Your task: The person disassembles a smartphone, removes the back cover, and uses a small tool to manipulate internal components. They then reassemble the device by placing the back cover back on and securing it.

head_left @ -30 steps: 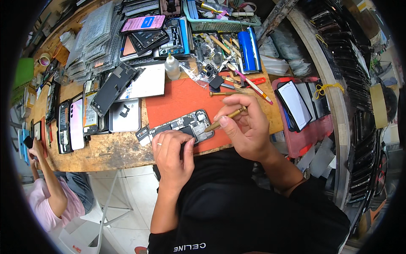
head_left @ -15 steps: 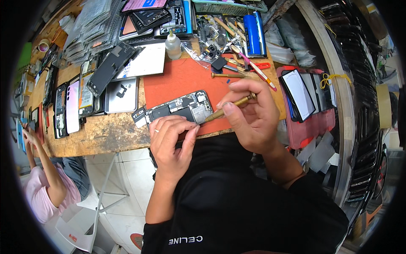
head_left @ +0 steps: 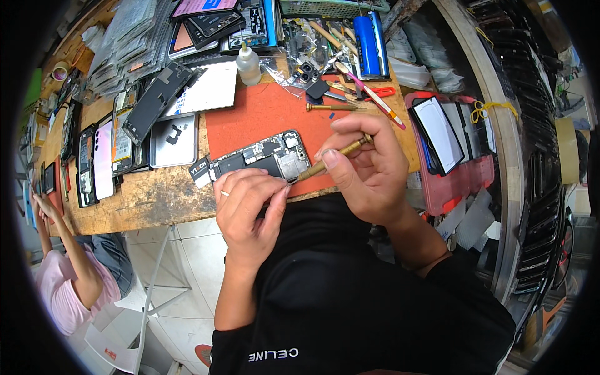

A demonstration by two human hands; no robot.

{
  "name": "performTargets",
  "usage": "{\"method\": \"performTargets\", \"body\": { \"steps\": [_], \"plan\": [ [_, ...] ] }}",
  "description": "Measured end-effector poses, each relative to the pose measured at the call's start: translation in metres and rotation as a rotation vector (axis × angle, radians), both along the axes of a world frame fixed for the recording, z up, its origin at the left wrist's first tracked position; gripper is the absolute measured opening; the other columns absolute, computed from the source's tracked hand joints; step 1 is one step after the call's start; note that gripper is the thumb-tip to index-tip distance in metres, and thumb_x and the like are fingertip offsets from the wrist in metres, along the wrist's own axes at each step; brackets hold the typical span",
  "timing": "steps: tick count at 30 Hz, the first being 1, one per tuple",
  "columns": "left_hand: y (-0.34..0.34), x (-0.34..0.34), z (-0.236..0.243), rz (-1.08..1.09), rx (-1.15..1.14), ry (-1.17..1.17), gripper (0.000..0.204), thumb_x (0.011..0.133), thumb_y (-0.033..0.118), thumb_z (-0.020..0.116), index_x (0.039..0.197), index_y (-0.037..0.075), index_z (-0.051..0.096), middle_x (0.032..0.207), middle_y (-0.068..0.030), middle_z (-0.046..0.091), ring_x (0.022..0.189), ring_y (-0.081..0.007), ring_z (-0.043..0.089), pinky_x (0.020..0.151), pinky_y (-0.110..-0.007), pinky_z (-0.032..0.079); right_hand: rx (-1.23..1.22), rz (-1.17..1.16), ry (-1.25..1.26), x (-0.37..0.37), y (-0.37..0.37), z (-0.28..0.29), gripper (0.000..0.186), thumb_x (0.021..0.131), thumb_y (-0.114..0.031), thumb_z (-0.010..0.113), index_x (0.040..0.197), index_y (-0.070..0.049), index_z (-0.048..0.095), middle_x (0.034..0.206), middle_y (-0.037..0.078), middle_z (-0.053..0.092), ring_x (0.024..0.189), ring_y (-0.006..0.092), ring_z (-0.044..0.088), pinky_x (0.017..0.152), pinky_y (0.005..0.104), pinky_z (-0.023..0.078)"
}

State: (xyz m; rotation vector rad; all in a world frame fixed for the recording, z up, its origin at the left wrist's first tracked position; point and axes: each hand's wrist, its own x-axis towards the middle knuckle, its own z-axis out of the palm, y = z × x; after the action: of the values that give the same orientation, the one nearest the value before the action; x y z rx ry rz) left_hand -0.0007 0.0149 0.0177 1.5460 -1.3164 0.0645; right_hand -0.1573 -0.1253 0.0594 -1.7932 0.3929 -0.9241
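Note:
An opened smartphone (head_left: pixel 269 153), its inner boards and dark battery showing, lies on an orange-red mat (head_left: pixel 244 106) near the bench's front edge. My left hand (head_left: pixel 247 209), with a ring on one finger, rests over the phone's near side; its thumb and fingertips close at the phone's lower edge. A brass screwdriver (head_left: pixel 331 161) is gripped between the thumb and fingers of my right hand (head_left: pixel 369 175). It slants down to the left, with its tip beside my left fingertips at the phone's edge. The exact contact of the tip is too small to make out.
A second brass screwdriver (head_left: pixel 331 107), a toothbrush (head_left: pixel 375 97) and a blue cylinder (head_left: pixel 370 47) lie behind. A dropper bottle (head_left: pixel 248 65) stands at the mat's far edge. Phone parts and a metal tray (head_left: pixel 175 147) sit left. Another person (head_left: pixel 72 275) sits at far left.
The view has shifted slightly, so the bench things appear a little further left and up. Both hands keep their hold at the phone; the screwdriver stays at its edge.

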Motion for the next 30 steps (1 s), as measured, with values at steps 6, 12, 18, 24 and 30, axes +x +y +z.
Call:
{"method": "performTargets", "body": {
  "steps": [6, 12, 18, 24, 30],
  "plan": [
    [0.0020, 0.0005, -0.0003, 0.007, 0.008, -0.020, 0.019, 0.078, 0.003, 0.088, 0.092, 0.010, 0.078, 0.092, -0.0016, 0.076, 0.096, -0.0268, 0.072, 0.093, -0.041, 0.048, -0.005, 0.010, 0.001, -0.0005, 0.0006, -0.0010, 0.037, 0.105, 0.008, 0.065, 0.138, 0.007, 0.050, 0.108, 0.013, 0.069, 0.100, 0.0150, 0.072, 0.089, 0.0288, 0.061],
    [0.0022, 0.0016, 0.0001, 0.012, 0.007, -0.019, 0.019, 0.077, 0.002, 0.088, 0.091, 0.011, 0.078, 0.091, -0.0008, 0.076, 0.097, -0.0266, 0.071, 0.094, -0.041, 0.048, 0.015, -0.031, -0.091, 0.0038, 0.0020, -0.0035, 0.035, 0.101, 0.006, 0.074, 0.133, 0.007, 0.060, 0.108, 0.010, 0.071, 0.100, 0.0125, 0.075, 0.089, 0.0289, 0.064],
    [0.0033, 0.0015, -0.0005, 0.013, 0.010, -0.017, 0.020, 0.077, 0.002, 0.089, 0.091, 0.011, 0.078, 0.090, -0.0006, 0.076, 0.097, -0.0265, 0.071, 0.094, -0.042, 0.048, -0.038, 0.022, 0.003, 0.0011, 0.0020, -0.0015, 0.038, 0.104, 0.010, 0.065, 0.139, 0.006, 0.050, 0.110, 0.012, 0.068, 0.103, 0.0145, 0.071, 0.091, 0.0284, 0.060],
    [0.0034, 0.0012, 0.0001, 0.017, 0.017, -0.022, 0.020, 0.076, 0.002, 0.089, 0.090, 0.011, 0.077, 0.090, -0.0007, 0.076, 0.097, -0.0267, 0.072, 0.095, -0.043, 0.049, -0.048, -0.007, -0.024, 0.0026, 0.0027, -0.0019, 0.037, 0.100, 0.008, 0.072, 0.135, 0.006, 0.058, 0.109, 0.011, 0.071, 0.099, 0.0134, 0.074, 0.087, 0.0285, 0.064],
    [0.0054, 0.0011, -0.0017, 0.020, 0.021, -0.023, 0.020, 0.076, 0.002, 0.089, 0.090, 0.011, 0.077, 0.089, -0.0008, 0.075, 0.097, -0.0270, 0.072, 0.097, -0.044, 0.049, -0.100, -0.007, 0.027, 0.0012, 0.0043, -0.0020, 0.037, 0.101, 0.009, 0.069, 0.136, 0.006, 0.055, 0.108, 0.012, 0.070, 0.100, 0.0145, 0.074, 0.088, 0.0284, 0.062]
  ]
}}
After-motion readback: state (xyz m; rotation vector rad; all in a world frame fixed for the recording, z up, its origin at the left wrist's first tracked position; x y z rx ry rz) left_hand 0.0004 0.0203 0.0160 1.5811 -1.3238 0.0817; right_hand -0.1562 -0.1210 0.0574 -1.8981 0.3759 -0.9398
